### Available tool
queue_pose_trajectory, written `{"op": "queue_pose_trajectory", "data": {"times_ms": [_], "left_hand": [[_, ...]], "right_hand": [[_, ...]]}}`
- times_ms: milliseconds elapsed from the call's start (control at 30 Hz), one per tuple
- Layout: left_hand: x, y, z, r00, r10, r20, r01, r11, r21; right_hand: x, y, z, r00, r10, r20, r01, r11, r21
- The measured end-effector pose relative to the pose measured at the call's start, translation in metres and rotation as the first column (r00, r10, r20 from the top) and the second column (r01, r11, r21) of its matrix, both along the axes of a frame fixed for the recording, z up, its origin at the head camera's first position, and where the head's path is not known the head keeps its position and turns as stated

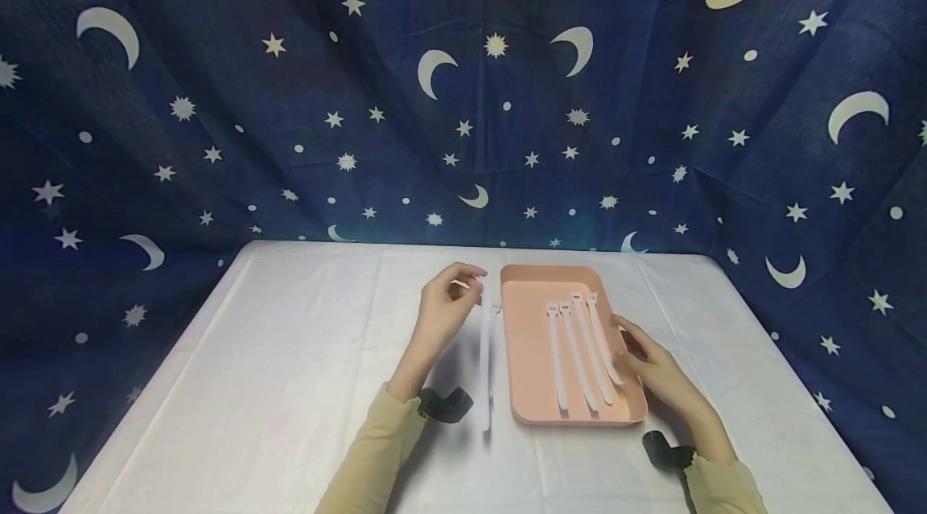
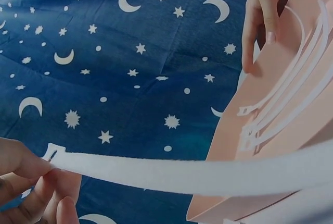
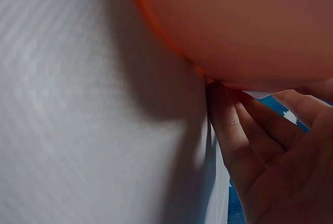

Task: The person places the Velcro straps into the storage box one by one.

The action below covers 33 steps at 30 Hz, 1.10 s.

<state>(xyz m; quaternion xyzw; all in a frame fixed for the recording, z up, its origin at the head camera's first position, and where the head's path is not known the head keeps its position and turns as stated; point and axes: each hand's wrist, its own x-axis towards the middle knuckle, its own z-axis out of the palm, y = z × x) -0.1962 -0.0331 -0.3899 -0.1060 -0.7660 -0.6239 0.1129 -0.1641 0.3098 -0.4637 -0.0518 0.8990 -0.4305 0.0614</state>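
Note:
My left hand pinches a white hook-and-loop cable tie by its slotted head, left of the pink tray. In the left wrist view that cable tie stretches rightward from the fingertips across the picture, overlapping the tray's near end. Another white strap shows partly behind it, on the table. Several white cable ties lie side by side inside the tray, slotted heads at the far end. My right hand grips the tray's right wall, thumb on the inner side and fingers outside, its fingertips low against the tray in the right wrist view.
A white cloth covers the table. Behind it hangs a dark blue curtain with moons and stars. A black wrist device sits at the left wrist, and a second black device at the right.

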Motion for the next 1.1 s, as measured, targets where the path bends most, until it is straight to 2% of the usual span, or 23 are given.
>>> {"op": "queue_pose_trajectory", "data": {"times_ms": [367, 467, 600, 700, 833, 933, 1100], "left_hand": [[-0.001, 0.015, 0.001, 0.996, -0.060, 0.065, 0.058, 0.998, 0.036], [0.006, 0.019, 0.013, 0.994, -0.078, 0.074, 0.075, 0.996, 0.042], [0.015, 0.025, 0.025, 0.992, -0.112, 0.054, 0.107, 0.991, 0.082], [0.003, 0.031, 0.012, 0.989, -0.137, 0.056, 0.130, 0.986, 0.102], [-0.015, 0.040, -0.008, 0.988, -0.139, 0.074, 0.130, 0.986, 0.105], [-0.018, 0.045, -0.012, 0.988, -0.135, 0.068, 0.128, 0.986, 0.109], [-0.021, 0.054, -0.011, 0.987, -0.150, 0.055, 0.145, 0.985, 0.091]], "right_hand": [[0.000, 0.001, 0.003, 1.000, -0.003, -0.004, 0.003, 1.000, 0.001], [-0.001, 0.000, 0.003, 1.000, -0.004, 0.005, 0.004, 1.000, -0.002], [-0.001, 0.000, 0.002, 1.000, -0.011, 0.019, 0.011, 1.000, -0.002], [-0.001, 0.000, 0.002, 1.000, -0.016, 0.027, 0.016, 1.000, -0.002], [-0.001, -0.001, 0.003, 0.999, -0.018, 0.035, 0.018, 1.000, 0.000], [0.000, -0.001, 0.003, 0.999, -0.014, 0.030, 0.014, 1.000, -0.003], [0.000, 0.000, 0.002, 1.000, -0.005, 0.017, 0.005, 1.000, -0.008]]}}
